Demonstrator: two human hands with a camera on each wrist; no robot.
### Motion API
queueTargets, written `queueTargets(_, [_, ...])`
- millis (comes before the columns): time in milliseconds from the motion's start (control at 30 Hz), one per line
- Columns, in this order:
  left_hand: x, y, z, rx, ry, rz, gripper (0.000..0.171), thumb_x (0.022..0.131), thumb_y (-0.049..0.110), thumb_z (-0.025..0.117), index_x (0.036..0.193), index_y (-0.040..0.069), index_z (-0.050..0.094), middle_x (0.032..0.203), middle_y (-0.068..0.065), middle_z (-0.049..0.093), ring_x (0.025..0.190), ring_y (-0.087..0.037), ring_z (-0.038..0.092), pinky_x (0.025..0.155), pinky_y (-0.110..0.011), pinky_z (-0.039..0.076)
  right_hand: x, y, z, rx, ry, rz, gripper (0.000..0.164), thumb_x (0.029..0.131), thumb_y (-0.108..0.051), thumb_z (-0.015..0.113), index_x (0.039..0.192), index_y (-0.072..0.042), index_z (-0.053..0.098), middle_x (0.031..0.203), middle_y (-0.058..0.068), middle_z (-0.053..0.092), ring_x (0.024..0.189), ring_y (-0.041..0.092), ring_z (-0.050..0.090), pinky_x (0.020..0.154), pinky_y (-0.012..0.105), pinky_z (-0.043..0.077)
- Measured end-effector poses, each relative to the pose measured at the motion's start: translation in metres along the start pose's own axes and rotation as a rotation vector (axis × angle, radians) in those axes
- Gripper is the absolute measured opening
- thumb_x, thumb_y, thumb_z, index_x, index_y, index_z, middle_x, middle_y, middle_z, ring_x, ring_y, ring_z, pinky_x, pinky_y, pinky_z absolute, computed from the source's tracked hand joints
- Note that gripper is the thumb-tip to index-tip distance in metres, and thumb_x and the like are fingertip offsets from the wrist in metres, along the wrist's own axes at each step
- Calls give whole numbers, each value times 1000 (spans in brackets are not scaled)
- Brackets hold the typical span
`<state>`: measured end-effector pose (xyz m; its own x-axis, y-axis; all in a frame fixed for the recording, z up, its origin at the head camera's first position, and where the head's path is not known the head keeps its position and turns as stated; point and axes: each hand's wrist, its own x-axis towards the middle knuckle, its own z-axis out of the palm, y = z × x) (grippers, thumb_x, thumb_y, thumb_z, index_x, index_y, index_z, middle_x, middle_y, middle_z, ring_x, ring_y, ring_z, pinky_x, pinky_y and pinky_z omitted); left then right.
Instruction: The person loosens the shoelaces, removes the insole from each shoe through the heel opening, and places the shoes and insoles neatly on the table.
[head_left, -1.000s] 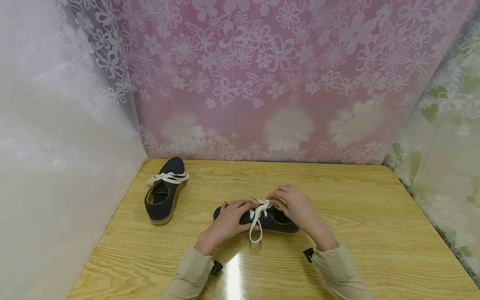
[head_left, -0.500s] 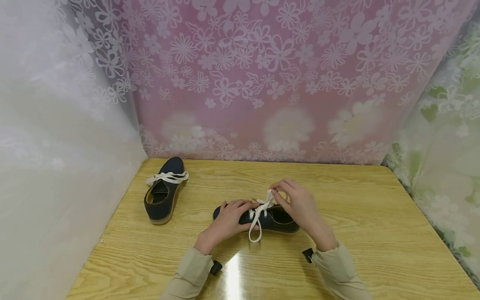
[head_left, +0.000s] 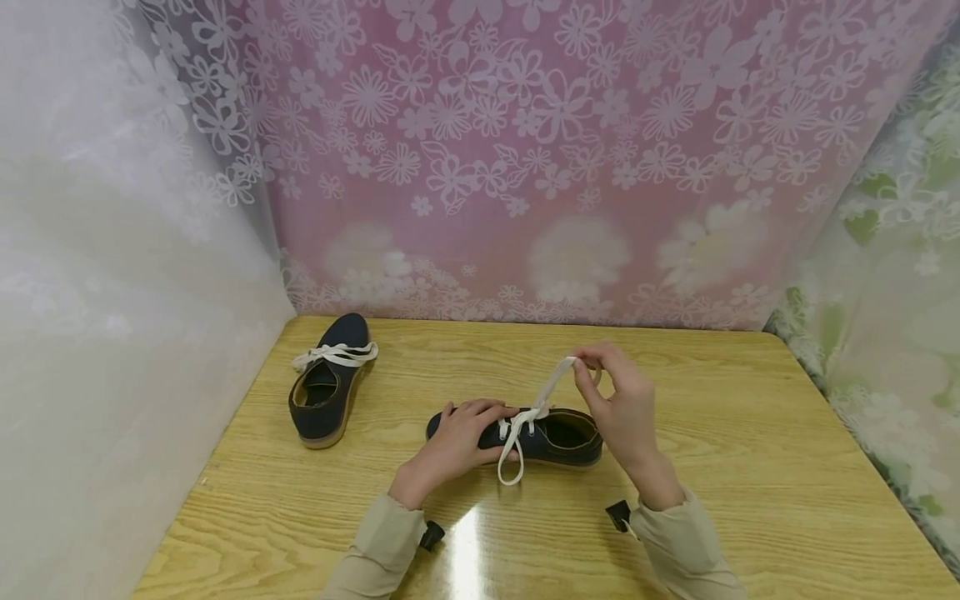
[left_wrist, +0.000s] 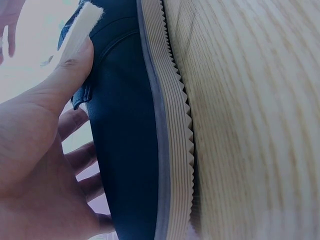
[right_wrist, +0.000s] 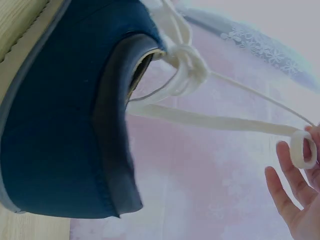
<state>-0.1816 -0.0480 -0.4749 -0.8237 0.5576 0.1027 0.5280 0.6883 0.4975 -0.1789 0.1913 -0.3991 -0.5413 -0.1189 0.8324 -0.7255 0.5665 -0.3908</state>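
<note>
A navy canvas shoe with a tan sole lies at mid-table, toe to the left. My left hand holds it over the toe end, fingers on the far side and thumb on the near side. White laces are knotted over its tongue, and one lace loop hangs down its near side. My right hand pinches a white shoelace between thumb and fingertips, up and right of the knot. In the right wrist view, the shoelace stretches from the knot to the fingers.
A second navy shoe, its white laces across the top, stands at the back left of the wooden table. A pink floral curtain hangs behind, with pale sheets on both sides.
My right hand has risen and moved right, drawing the pinched shoelace out from the knot into a longer stretch. My left hand and both shoes have stayed in place.
</note>
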Motion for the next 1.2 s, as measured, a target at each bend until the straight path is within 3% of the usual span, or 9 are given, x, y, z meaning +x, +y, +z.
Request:
queueTargets(233, [0, 0, 1, 3, -3, 0, 61, 92, 46, 72, 147, 27, 55, 150, -4, 50, 140, -32, 45, 112, -71, 26, 2, -4, -3, 105, 99, 9, 10, 93, 9, 65, 102, 5, 70, 82, 13, 68, 71, 8, 53, 68, 17, 42])
queueTargets(367, [0, -1, 2, 25, -3, 1, 60, 92, 46, 72, 146, 27, 55, 150, -4, 50, 138, -31, 46, 111, -71, 28, 1, -5, -2, 154, 79, 61, 13, 95, 11, 62, 105, 6, 67, 88, 15, 73, 70, 5, 54, 68, 14, 43])
queueTargets(500, [0, -1, 2, 24, -10, -5, 61, 91, 48, 72, 146, 28, 56, 150, -3, 50, 139, -30, 46, 111, -72, 28, -1, -4, -1, 115, -45, 127, 16, 95, 11, 62, 108, 3, 66, 96, 13, 75, 75, 5, 60, 69, 16, 50])
queueTargets(633, [0, -1, 2, 23, -21, -16, 61, 91, 49, 71, 147, 29, 55, 151, -3, 50, 140, -30, 45, 112, -72, 26, -5, -2, 4, -7, -219, 183, 18, 94, 3, 68, 111, -2, 65, 100, 8, 73, 82, 14, 68, 73, 31, 59])
queueTargets(733, [0, -1, 2, 29, -14, -11, 61, 91, 48, 72, 146, 27, 56, 150, -4, 50, 140, -30, 45, 112, -73, 26, -8, 0, 8, -32, -383, 213, 25, 95, -4, 71, 119, -5, 63, 108, 8, 73, 91, 21, 71, 77, 42, 60])
queueTargets(867, [0, -1, 2, 40, 4, 3, 61, 91, 46, 74, 144, 21, 57, 149, -5, 52, 139, -30, 46, 111, -72, 28, -12, -2, 14, -20, -576, 196, 35, 93, -11, 75, 127, -11, 64, 119, 6, 71, 102, 23, 70, 83, 45, 59])
queueTargets(933, [0, -1, 1, 41, 8, 7, 61, 91, 45, 75, 144, 20, 57, 148, -5, 53, 139, -31, 46, 110, -72, 28, -14, -2, 17, -28, -642, 146, 37, 91, -13, 78, 126, -14, 67, 122, 4, 70, 105, 23, 68, 84, 45, 58])
queueTargets(1067, [0, -1, 1, 38, 10, 8, 62, 91, 44, 75, 146, 21, 56, 149, -5, 52, 139, -31, 46, 111, -72, 28, -18, -3, 22, -78, -707, 42, 33, 87, -14, 82, 118, -17, 72, 120, 2, 69, 111, 26, 65, 88, 45, 56])
queueTargets(1200, [0, -2, 2, 40, 14, 9, 61, 91, 44, 74, 144, 20, 57, 148, -6, 53, 139, -31, 47, 110, -73, 29, -20, -1, 26, -153, -670, -7, 20, 86, -11, 82, 105, -14, 75, 109, 3, 71, 105, 27, 65, 85, 44, 56])
